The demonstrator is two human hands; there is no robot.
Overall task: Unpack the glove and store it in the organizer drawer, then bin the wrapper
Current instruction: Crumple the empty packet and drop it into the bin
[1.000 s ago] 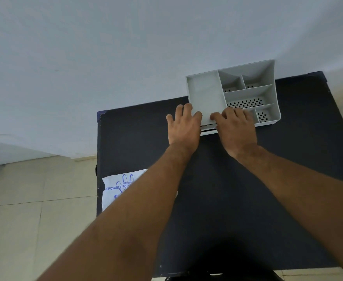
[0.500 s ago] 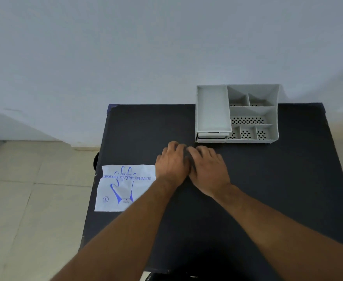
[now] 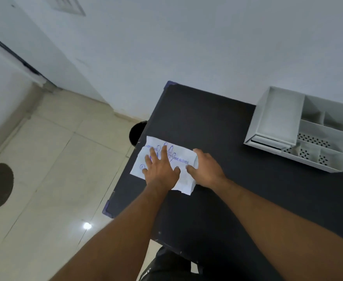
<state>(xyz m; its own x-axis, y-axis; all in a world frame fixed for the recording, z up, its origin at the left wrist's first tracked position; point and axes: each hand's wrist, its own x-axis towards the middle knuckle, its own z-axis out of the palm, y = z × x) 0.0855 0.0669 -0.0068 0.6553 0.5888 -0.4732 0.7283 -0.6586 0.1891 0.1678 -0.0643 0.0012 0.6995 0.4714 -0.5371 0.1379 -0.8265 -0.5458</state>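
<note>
Both hands have just come off the organizer and swung over to the wrapper (image 3: pixel 167 165), and that changes the job in hand. A second ago they were pressed against the front of the organizer (image 3: pixel 300 136) by the far right edge of the table (image 3: pixel 217 122); half a second ago they were bunched together mid-table. Now they're on the packet at the left edge.

My left hand (image 3: pixel 160 169) lies flat on top of it, fingers spread, pinning rather than gripping. My right hand (image 3: pixel 206 171) is at the packet's right end, thumb on the top face and fingers curled round the edge: a pinch forming, though I can't tell if it has closed. The printed sheet reads as a disposable glove pack; I can't make out a glove in or out of it.

The drawer (image 3: pixel 267 141) at the organizer's lower left corner looks pushed in or nearly so, showing only a thin dark slot. No glove shows in the open compartments on top.

My read: the drawer business is finished, and this is the last leg, collecting the wrapper. A dark round opening (image 3: pixel 138 131) sits tucked under the table's left edge, just beyond the packet; that looks like the bin. The paper is thin and flat, so it should slide to the edge more easily than lift.
</note>
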